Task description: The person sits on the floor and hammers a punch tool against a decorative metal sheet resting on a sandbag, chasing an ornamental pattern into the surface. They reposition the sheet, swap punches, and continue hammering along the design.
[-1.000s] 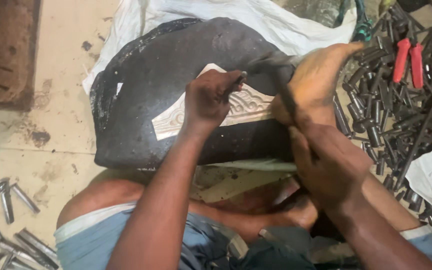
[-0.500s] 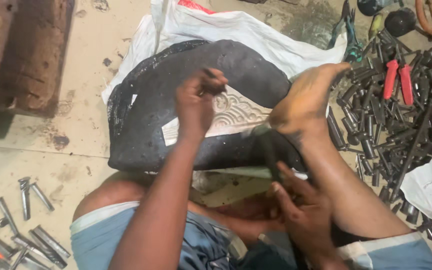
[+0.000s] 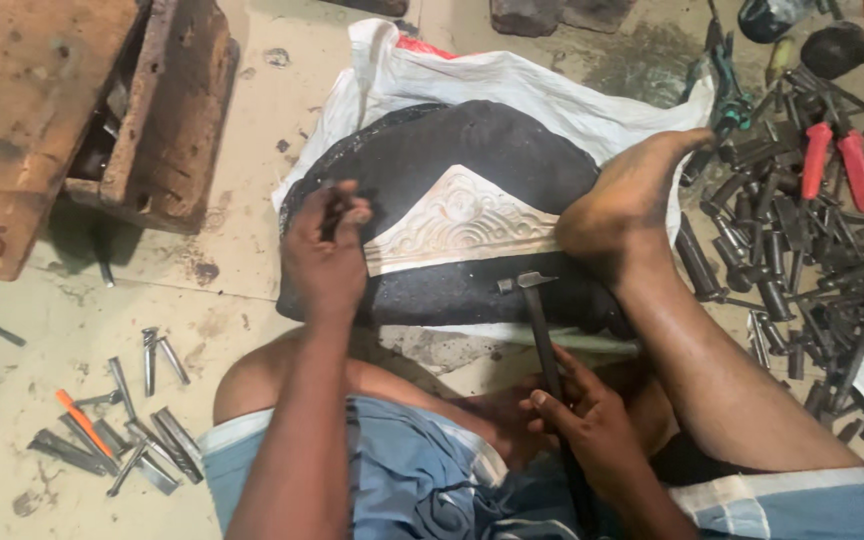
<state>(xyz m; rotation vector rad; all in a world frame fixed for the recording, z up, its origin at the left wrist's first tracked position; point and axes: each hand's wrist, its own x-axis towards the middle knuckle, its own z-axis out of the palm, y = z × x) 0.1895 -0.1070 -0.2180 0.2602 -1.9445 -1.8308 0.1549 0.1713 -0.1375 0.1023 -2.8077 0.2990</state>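
My left hand (image 3: pixel 324 252) grips a small dark metal punch at the left end of an embossed silver-coloured metal sheet (image 3: pixel 462 222). The sheet lies on a black pitch-like mound (image 3: pixel 482 150). My right hand (image 3: pixel 580 420) holds a hammer (image 3: pixel 535 320) by its handle, low near my lap, with the head raised just in front of the mound. My bare right foot (image 3: pixel 627 205) rests against the mound's right side.
A white sack (image 3: pixel 542 85) lies under the mound. Several dark metal punches and red-handled pliers (image 3: pixel 837 160) are heaped at the right. More punches and an orange-handled tool (image 3: pixel 122 430) lie on the floor at the left. A wooden block (image 3: pixel 72 110) stands upper left.
My right hand has drawn the hammer back from the sheet down toward my lap. My left hand has shifted to the sheet's left end. The view has tilted lower.
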